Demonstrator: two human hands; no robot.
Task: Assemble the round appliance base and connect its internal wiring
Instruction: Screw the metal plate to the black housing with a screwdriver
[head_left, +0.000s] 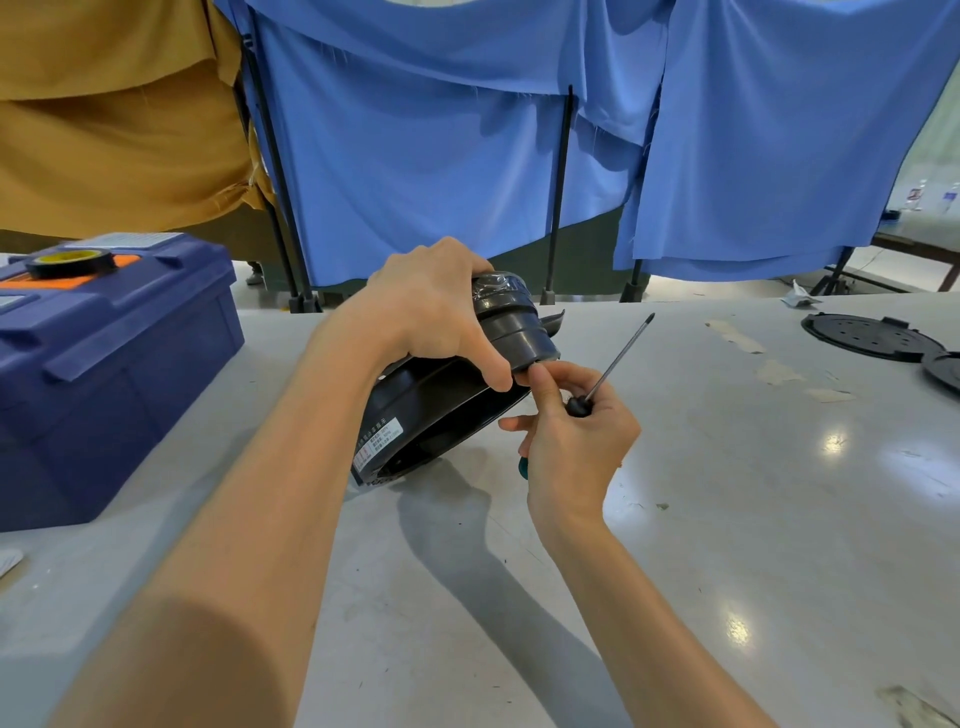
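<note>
A dark round appliance base (441, 410) stands tilted on its edge on the grey table, its label facing me. My left hand (431, 312) grips its upper part from above, fingers curled round the dark cylindrical neck (511, 325). My right hand (571, 441) holds a screwdriver (613, 364) in its palm, shaft pointing up and away to the right, while its thumb and forefinger pinch something small at the neck's lower rim. What they pinch is hidden.
A blue toolbox (104, 364) with a roll of black tape (70, 262) on its lid stands at the left. Two black round cover plates (872, 338) lie at the far right. Blue and tan cloth screens hang behind the table (727, 519).
</note>
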